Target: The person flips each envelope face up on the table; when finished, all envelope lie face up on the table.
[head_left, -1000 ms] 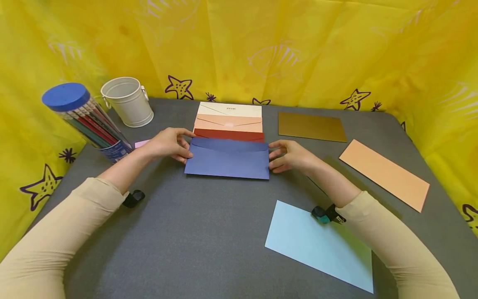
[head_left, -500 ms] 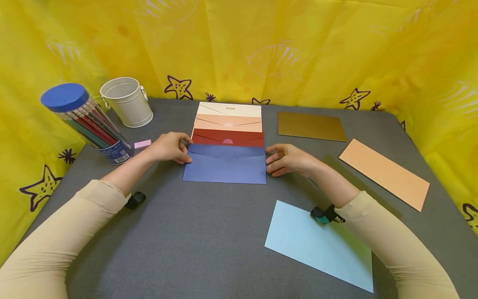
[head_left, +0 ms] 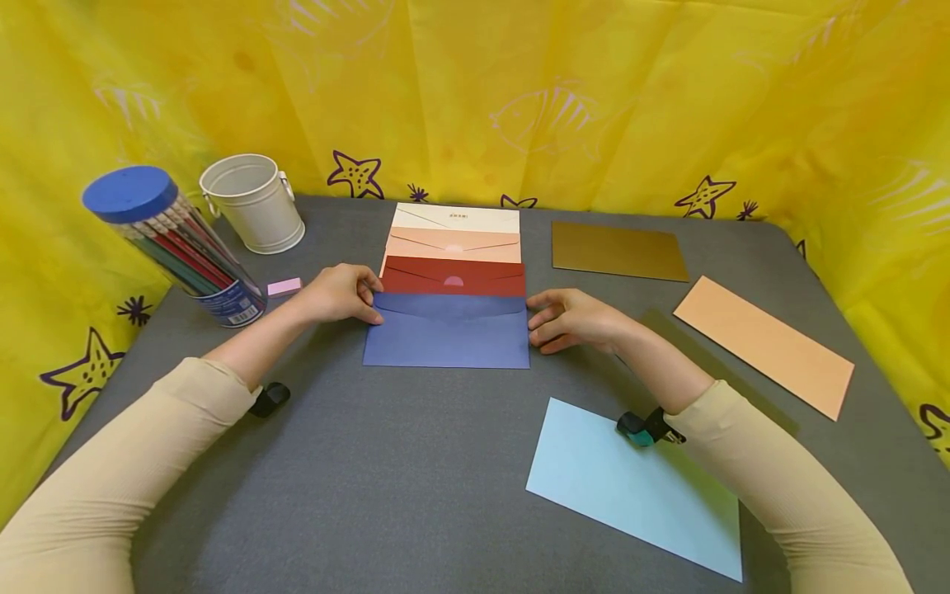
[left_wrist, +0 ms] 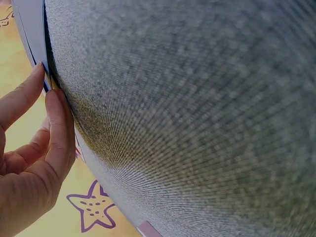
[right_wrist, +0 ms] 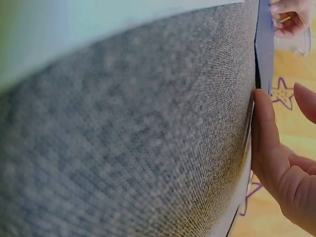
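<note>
A blue envelope [head_left: 447,334] lies flat on the dark table, its top edge along the lower part of a red envelope [head_left: 434,275]. Behind these, a peach envelope [head_left: 423,243] and a cream envelope [head_left: 486,219] form staggered strips. My left hand [head_left: 343,294] pinches the blue envelope's left edge, thumb on top; in the left wrist view the thumb [left_wrist: 30,89] touches its face and the other fingers sit at the edge. At the right edge, my right hand [head_left: 575,320] rests with relaxed fingertips against the side, its thumb [right_wrist: 305,101] standing apart in the right wrist view.
A light blue sheet [head_left: 594,470] lies under the right forearm. Further right are an orange sheet [head_left: 764,346] and a gold-brown sheet [head_left: 619,251]. At left stand a tub of pencils [head_left: 200,256], a white bucket [head_left: 260,206] and a small pink block [head_left: 284,286].
The blue envelope has slid toward me with both hands alongside, uncovering more of the red envelope and its round pink seal. In the last half second it has moved only slightly.
</note>
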Tool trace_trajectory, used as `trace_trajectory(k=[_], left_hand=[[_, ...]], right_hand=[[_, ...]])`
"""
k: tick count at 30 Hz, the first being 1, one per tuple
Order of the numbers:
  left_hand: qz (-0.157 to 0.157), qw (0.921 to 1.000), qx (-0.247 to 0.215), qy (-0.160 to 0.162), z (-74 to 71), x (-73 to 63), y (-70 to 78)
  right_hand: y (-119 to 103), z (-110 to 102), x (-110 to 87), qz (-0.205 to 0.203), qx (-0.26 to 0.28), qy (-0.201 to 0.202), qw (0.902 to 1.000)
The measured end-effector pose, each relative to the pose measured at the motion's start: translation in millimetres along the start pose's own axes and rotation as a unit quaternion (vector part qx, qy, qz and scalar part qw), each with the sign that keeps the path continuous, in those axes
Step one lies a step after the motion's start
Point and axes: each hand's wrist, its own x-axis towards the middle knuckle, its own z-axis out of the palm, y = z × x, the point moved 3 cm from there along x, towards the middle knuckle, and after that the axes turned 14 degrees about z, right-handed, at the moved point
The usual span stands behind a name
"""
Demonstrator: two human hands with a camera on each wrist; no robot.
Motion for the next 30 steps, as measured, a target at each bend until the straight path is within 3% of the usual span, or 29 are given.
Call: trace_trajectory(k=[20, 25, 30], left_hand=[[0.0, 0.9999, 0.012, 0.011, -0.4, -0.2, 3.5], [0.0, 0.9989, 0.016, 0.044, -2.9, 4.8, 10.2], [-0.003, 0.9966, -0.006, 0.082, -4.5, 21.8, 23.3]], right_hand=[[0.2, 0.2, -0.7, -0.006, 0.007, -0.003, 1.0], [-1.2, -9.3, -4.3, -0.016, 0.012, 0.015, 0.9997], [-5.3, -24.1, -8.7, -0.036, 0.022, 0.04, 0.9983]])
